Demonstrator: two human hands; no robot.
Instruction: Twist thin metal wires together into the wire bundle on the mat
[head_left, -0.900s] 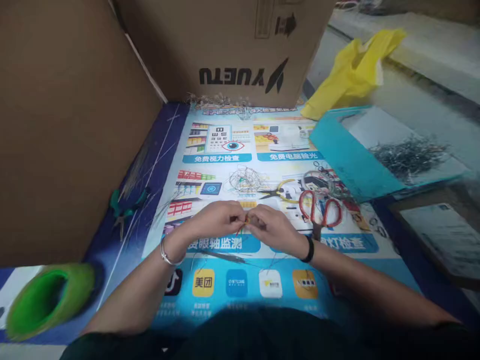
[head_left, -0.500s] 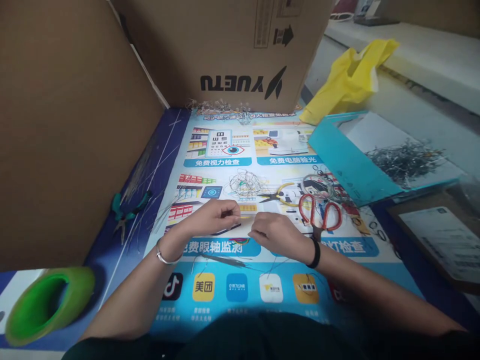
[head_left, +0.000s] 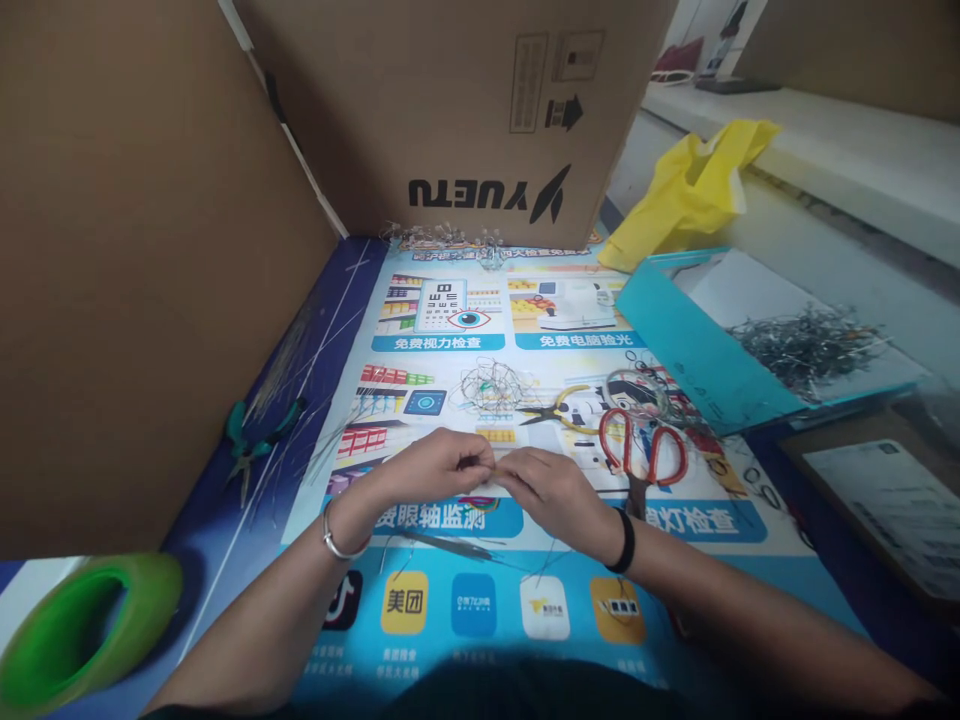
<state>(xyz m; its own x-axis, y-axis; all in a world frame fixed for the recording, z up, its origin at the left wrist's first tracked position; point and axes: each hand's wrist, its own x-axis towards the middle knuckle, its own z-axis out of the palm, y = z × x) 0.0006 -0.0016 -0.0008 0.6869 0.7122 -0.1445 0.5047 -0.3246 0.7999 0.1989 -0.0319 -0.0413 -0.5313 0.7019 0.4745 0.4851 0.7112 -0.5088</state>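
Two hands meet: left hand (head_left: pixel 439 468) and right hand (head_left: pixel 553 490) both pinch a small wire (head_left: pixel 499 470); scissors (head_left: pixel 642 452) lie at the right hand's two o'clock.

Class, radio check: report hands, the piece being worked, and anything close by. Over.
Left hand and right hand fingertips together, pinching a thin strand. Red scissors just beside right hand, not touching. Wire tangle beyond the hands.

The one camera rides on the person's head, facing forward and down, close over the left hand (head_left: pixel 442 465) and right hand (head_left: pixel 551 490) at mid-frame. Its wide view takes in the printed mat (head_left: pixel 480 610) up to the cardboard box (head_left: pixel 450 110) behind.
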